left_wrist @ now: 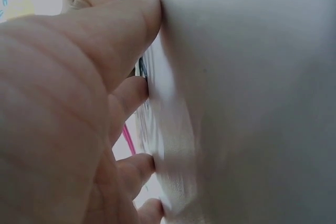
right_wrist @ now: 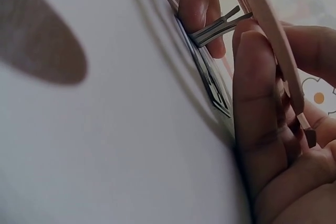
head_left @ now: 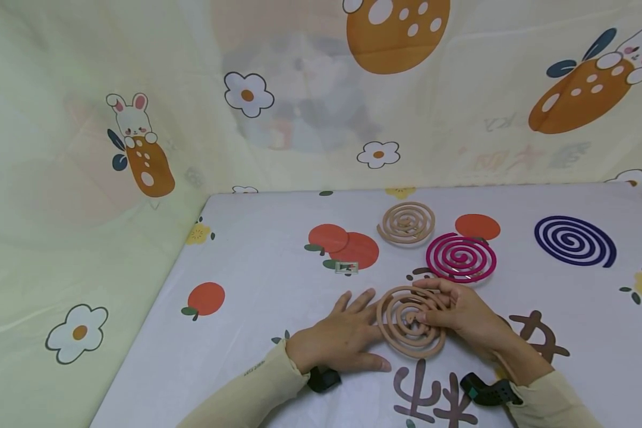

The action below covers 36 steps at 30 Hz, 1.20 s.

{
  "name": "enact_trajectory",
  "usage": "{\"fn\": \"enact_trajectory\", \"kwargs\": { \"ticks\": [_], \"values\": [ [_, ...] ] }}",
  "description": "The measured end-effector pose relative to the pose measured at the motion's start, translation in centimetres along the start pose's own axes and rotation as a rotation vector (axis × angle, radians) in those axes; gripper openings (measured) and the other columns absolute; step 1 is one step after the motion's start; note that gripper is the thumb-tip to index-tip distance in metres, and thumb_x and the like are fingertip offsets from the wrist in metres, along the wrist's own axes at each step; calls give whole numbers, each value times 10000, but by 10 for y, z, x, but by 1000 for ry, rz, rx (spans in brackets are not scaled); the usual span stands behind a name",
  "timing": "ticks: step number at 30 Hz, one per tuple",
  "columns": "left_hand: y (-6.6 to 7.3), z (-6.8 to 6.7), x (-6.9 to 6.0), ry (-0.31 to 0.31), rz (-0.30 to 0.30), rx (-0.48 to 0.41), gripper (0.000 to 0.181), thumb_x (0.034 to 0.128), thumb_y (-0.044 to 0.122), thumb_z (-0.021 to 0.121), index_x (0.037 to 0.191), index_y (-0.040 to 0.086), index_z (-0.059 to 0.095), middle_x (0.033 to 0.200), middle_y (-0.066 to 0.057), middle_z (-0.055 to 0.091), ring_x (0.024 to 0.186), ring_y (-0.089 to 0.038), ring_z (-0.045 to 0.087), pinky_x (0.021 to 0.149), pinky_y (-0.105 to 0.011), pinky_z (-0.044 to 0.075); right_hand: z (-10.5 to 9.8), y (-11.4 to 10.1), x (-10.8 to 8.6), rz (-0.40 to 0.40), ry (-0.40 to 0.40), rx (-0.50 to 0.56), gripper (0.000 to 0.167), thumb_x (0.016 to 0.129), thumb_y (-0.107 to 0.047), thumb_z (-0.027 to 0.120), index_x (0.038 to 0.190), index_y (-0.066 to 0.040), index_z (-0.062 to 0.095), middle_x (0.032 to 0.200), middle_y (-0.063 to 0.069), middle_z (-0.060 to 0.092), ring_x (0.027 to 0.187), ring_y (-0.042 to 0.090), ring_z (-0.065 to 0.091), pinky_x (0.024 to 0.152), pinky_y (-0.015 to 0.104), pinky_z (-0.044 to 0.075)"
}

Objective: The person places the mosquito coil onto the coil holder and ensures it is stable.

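Note:
My right hand (head_left: 468, 312) holds a tan mosquito coil (head_left: 411, 319) between thumb and fingers, just above the table at front centre. In the right wrist view the coil (right_wrist: 283, 45) is edge-on. Below it a small metal coil stand (right_wrist: 212, 90) lies on the cloth, its prong (right_wrist: 223, 27) standing up toward the coil. A fingertip (right_wrist: 194, 11) presses on the stand's base. My left hand (head_left: 342, 339) rests palm down at the coil's left, fingers spread, its foremost fingers partly hidden by the coil. The left wrist view shows its fingertips against the cloth.
Behind my hands lie a second tan coil (head_left: 405, 223) and a pink coil (head_left: 461, 257). Further right is a dark blue coil (head_left: 573, 242). A loose small metal stand (head_left: 346, 267) lies beyond my left hand. Patterned cloth walls (head_left: 299, 148) rise behind and left.

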<state>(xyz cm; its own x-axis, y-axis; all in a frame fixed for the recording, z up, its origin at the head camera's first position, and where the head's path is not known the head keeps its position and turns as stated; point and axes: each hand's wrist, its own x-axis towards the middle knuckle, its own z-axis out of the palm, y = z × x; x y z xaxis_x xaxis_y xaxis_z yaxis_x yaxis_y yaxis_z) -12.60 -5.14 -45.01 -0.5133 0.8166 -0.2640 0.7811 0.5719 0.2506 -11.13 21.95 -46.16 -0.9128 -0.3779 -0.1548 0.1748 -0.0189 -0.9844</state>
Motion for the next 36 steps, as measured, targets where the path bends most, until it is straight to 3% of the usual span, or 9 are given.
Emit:
{"fn": "enact_trajectory", "kwargs": {
  "ticks": [10,16,25,36],
  "values": [
    [0,-1,0,9,9,5,752,990,663,549,1641,398,281,1757,7,111,1618,-328,5,1243,-652,123,-2,1,-1,-20,-7,23,673,953,16,719,1486,155,333,1115,68,737,955,96,708,794,253,602],
    [0,-1,-1,7,17,3,766,997,655,544,1651,390,247,1760,10,89,1618,-329,-11,1244,-652,113,-3,0,-2,7,-19,31,690,958,5,722,1507,142,327,1221,92,720,1042,107,703,845,261,595],
    [0,0,-1,6,12,2,767,996,662,537,1650,391,243,1760,19,80,1618,-321,-7,1245,-647,119,-2,1,-1,5,-12,22,689,957,3,723,1505,143,330,1135,84,737,987,104,706,810,260,600],
    [1,-1,0,16,12,16,758,993,646,563,1646,386,280,1757,3,112,1618,-333,11,1242,-652,124,0,-1,-2,4,26,2,686,948,0,732,1505,132,353,1174,71,736,1042,97,705,845,256,593]
  ]
}}
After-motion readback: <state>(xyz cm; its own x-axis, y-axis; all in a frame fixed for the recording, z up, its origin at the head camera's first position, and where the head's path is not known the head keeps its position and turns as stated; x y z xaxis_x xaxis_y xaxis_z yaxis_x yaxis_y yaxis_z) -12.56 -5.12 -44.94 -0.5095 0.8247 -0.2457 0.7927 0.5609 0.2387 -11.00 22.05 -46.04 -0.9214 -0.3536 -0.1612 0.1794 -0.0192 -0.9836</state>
